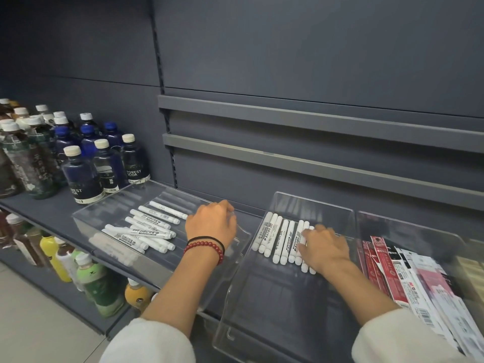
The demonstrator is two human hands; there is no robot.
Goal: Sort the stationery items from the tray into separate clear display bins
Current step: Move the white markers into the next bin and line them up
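Grey shelving unit (314, 61), back panel with two horizontal rails; its shelf (47, 208) carries three clear bins in a row. Middle bin (262, 323) biggest in view, tilted toward the camera, near corner overhanging the shelf edge. Left bin (86, 213) lies along the shelf. Right bin (419, 231) is cut off by the frame edge and blurred. Bottles (81, 176) stand left of the bins, dark blue and tea-coloured, some cut off at the left edge, too crowded to count; more bottles (99, 284) sit on the shelf below. Packets (392, 271) in the right bin, red, black, white and pink, long axes running near to far, count unclear. White markers (149, 229) lie loose in the left bin, about ten, long axes diagonal, far-left to near-right, overlapping. Row of markers (277, 239) in the middle bin, side by side, long axes near to far, at least eight, the rightmost under the hand. Left hand (210, 224) at the left bin's right end, fingers curled at the far rim; can't tell if they grip it. Right hand (324, 247) rests on the row, fingers straight and spread. Red bead bracelet (207, 246) on the left wrist.
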